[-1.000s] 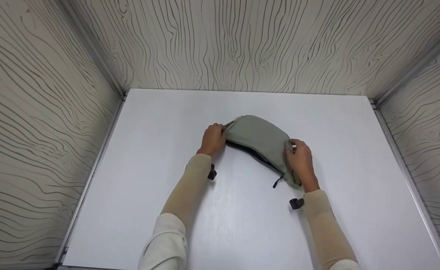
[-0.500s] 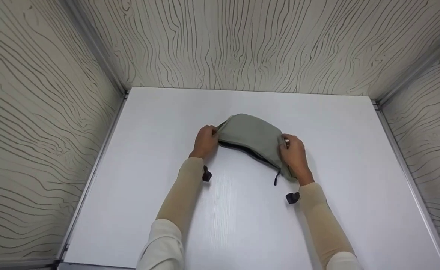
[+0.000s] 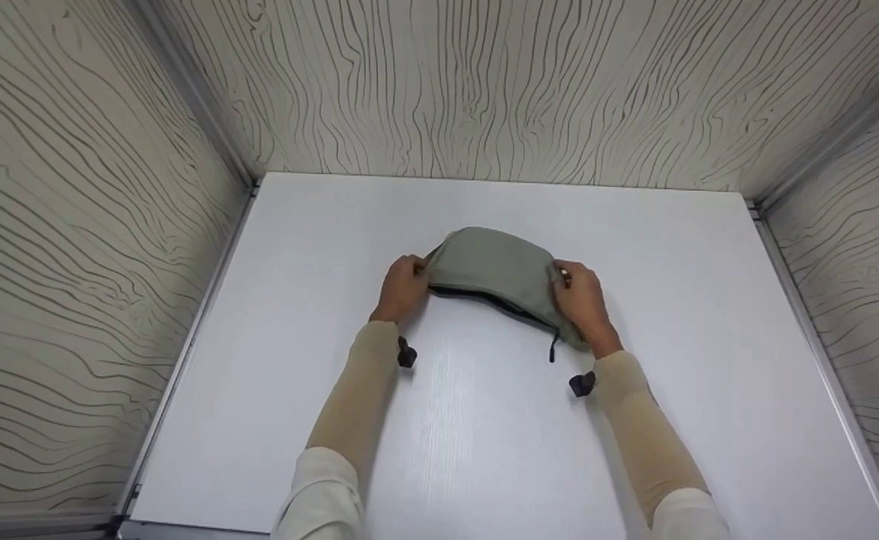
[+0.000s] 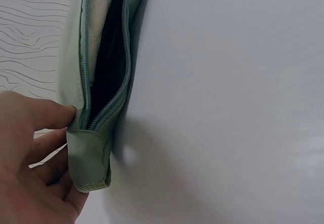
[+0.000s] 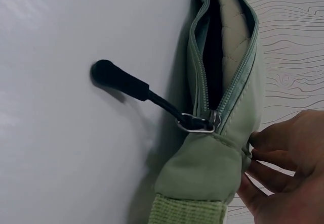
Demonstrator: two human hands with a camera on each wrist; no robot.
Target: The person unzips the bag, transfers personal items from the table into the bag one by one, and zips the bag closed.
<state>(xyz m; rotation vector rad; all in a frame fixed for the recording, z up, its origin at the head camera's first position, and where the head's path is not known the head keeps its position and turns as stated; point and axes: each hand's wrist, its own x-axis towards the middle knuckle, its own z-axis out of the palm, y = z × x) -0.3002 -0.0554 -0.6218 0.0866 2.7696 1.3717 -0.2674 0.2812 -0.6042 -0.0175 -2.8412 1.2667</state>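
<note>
A grey-green waist bag (image 3: 492, 266) lies on the white table, its zipped side toward me. The zipper (image 4: 86, 72) is undone, and a light quilted item or lining (image 5: 234, 37) shows inside. At the right end hangs a black zipper pull (image 5: 121, 80), beside a green webbing strap (image 5: 187, 211). My left hand (image 3: 402, 289) pinches the bag's left end between thumb and fingers, next to the zipper's end. My right hand (image 3: 583, 298) grips the fabric at the right end; in the right wrist view its fingertips are partly hidden behind the bag.
The white tabletop (image 3: 447, 435) spreads around the bag. Wood-patterned panels (image 3: 439, 90) stand at the back and both sides, with metal frame rails (image 3: 192, 97) at the corners. A small black camera (image 3: 406, 352) sits on each wrist.
Both hands and the bag have shifted left. The bag's right end has come up and away from me, so it lies more level. Both hands keep their hold.
</note>
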